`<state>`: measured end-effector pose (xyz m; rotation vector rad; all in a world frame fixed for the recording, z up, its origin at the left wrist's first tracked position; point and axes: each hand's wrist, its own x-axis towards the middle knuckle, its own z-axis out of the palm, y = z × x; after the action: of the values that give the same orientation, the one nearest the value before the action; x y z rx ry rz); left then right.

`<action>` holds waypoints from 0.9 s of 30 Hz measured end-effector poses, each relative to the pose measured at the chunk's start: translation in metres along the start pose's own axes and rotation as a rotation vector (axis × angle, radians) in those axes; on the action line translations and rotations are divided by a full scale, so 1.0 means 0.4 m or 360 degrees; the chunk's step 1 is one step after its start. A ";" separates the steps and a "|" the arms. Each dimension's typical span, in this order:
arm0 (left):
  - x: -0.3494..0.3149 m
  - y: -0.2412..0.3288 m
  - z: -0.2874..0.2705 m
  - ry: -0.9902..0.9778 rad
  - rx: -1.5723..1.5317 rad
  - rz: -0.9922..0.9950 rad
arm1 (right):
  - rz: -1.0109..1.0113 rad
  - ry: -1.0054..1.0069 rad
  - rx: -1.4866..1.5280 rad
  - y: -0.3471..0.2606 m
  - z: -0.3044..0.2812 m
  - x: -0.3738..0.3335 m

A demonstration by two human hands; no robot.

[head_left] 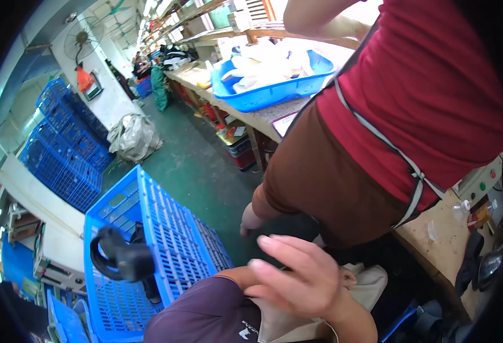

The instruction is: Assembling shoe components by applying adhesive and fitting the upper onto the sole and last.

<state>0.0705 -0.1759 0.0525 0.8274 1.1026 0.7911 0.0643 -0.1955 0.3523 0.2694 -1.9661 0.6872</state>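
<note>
My right hand (303, 275) is raised at the lower middle, open, its fingers spread and nothing in them. It is above a beige cloth (371, 283) that lies over my lap. My left arm, in a dark purple sleeve (205, 311), bends in behind the right hand. Only a little of my left hand (349, 278) shows past the right one; its fingers are mostly hidden. To the left stands a tall blue plastic crate (185, 251) with slatted sides. Black items are in or over it, among them a blurred ring-shaped black piece (123, 254).
A person in a red shirt (428, 97) and brown garment (314, 166) stands close at right, beside a workbench bearing a blue basin (268, 97) of pale pieces. Blue crates (63, 148) are stacked at left near a white sack (134, 137). A wooden table (434, 240) is at right.
</note>
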 end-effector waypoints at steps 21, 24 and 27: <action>0.437 0.271 0.358 -0.0005 -0.0031 0.0062 | 0.1103 0.2321 -0.0773 0.232 -1.048 -0.619; 0.452 0.283 0.384 -0.0037 -0.0038 0.0112 | 0.1351 0.2000 -0.1817 0.384 -1.273 -0.677; 0.404 0.306 0.333 -0.0023 -0.0041 0.0251 | 0.2293 0.0958 -0.2233 0.442 -1.403 -0.689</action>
<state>0.2236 -0.0009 0.1208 0.9050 1.0211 0.9277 0.5329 0.2413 0.2434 -2.0429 -1.3277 -0.0144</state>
